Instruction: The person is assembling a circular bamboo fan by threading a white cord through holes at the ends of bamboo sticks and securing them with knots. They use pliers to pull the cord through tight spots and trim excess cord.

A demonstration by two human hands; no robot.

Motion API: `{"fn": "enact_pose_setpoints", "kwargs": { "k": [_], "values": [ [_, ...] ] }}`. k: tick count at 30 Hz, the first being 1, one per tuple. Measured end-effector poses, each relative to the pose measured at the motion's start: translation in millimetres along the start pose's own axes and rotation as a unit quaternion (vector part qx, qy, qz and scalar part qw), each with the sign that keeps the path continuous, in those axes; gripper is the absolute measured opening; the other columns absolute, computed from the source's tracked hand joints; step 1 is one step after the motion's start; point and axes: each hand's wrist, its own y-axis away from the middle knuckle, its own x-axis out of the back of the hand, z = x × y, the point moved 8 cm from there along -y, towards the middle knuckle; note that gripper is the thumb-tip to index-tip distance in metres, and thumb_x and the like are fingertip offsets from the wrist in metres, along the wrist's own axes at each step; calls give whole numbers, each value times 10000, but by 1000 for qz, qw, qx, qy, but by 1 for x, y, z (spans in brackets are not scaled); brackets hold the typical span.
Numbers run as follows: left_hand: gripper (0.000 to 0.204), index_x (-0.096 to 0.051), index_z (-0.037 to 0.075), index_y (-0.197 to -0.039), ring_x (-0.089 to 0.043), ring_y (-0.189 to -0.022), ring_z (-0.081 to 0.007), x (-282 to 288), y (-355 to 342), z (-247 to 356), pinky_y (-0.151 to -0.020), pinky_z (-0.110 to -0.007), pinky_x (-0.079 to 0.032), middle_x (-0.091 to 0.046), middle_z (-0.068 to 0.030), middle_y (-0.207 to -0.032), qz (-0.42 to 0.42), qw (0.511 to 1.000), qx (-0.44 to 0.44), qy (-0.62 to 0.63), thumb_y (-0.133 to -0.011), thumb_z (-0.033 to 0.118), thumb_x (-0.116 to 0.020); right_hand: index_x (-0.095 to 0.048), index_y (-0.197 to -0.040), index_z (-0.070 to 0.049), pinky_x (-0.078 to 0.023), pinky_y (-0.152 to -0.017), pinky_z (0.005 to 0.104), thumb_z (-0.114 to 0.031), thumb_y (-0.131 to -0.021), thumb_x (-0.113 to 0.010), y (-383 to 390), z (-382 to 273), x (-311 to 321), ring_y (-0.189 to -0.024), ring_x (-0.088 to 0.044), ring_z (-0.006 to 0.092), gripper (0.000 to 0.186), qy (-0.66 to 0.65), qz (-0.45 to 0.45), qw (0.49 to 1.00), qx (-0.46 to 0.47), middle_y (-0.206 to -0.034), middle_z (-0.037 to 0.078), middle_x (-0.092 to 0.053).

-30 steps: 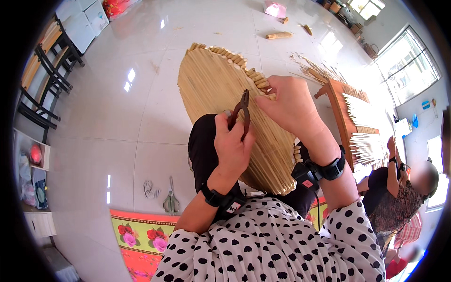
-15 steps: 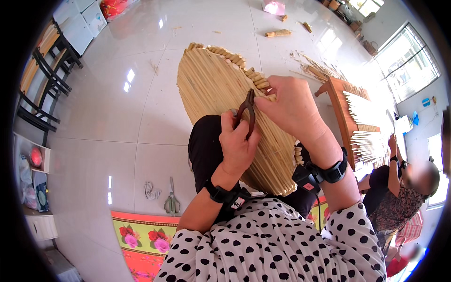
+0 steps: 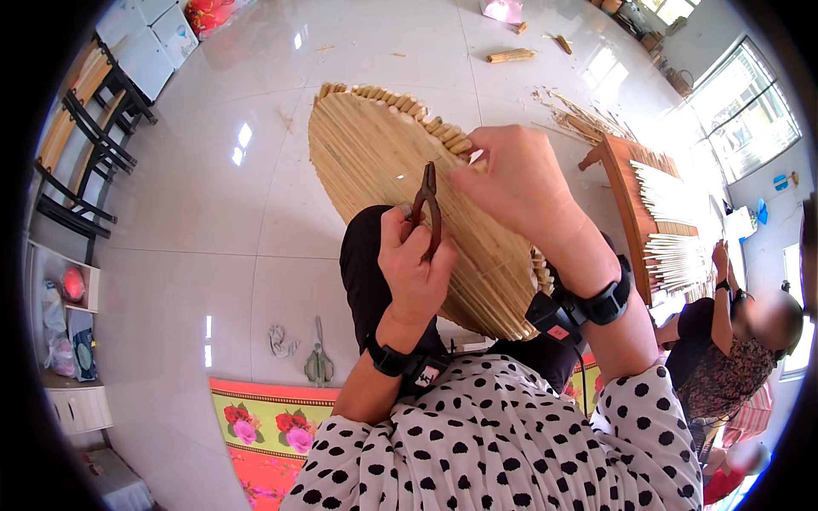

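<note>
Across my lap lies an oval panel of flat tan plant stalks (image 3: 366, 140). Short stalk pieces (image 3: 400, 104) are bound in a row along its far right edge. My left hand (image 3: 413, 266) is closed round the handles of dark metal pliers (image 3: 431, 183), whose jaws point away from me above the panel. At the right rim, the thumb and fingers of my right hand (image 3: 521, 180) pinch the row of short stalk pieces. What exactly lies between those fingertips is partly hidden.
Scissors (image 3: 319, 362) and a crumpled scrap (image 3: 283, 341) lie on the tiled floor left of me. A flowered mat (image 3: 268, 417) is below them. Right stands a wooden table (image 3: 626, 213) with pale stalks, where another person (image 3: 733, 341) works. A stalk bundle (image 3: 511, 55) lies farther off.
The pliers in my left hand have drawn back from my right fingertips, toward me and slightly left. The panel has shifted a little left; my right hand stays at its rim.
</note>
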Motion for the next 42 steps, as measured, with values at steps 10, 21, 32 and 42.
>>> {"fn": "enact_pose_setpoints", "kwargs": {
  "k": [10, 21, 32, 42],
  "values": [
    [91, -595, -67, -853, -537, -749, -188, -2, -4, -11, -642, -274, -450, -500, -133, -1054, 15, 1000, -10, -26, -819, -18, -664, -698, -848, 38, -550, -740, 428, -203, -722, -648, -4, -1, -1, -738, -650, 394, 277, 16, 15, 1000, 6, -751, 229, -661],
    [112, -623, -38, -883, -575, -802, -224, -21, -14, -3, -699, -316, -508, -510, -131, -1074, -23, 997, 15, -76, -797, -4, -685, -708, -881, 44, -553, -759, 417, -199, -721, -683, -3, 8, 1, -771, -668, 384, 292, 19, 12, 999, -23, -781, 230, -676],
    [126, -537, -29, -770, -527, -723, -281, -15, -14, -1, -617, -338, -451, -490, -161, -912, 7, 999, -19, -38, -792, -17, -660, -704, -878, 44, -550, -761, 424, -212, -721, -681, -6, 6, -1, -771, -665, 387, 301, 36, 22, 999, 5, -796, 232, -677],
    [103, -551, -40, -787, -501, -734, -223, 18, -20, 2, -640, -321, -414, -498, -108, -866, -17, 1000, 22, -6, -812, 15, -634, -674, -1033, 23, -541, -751, 437, -198, -742, -682, -3, 17, 1, -788, -663, 407, 365, 0, 58, 998, -18, -813, 240, -673]
  ]
}}
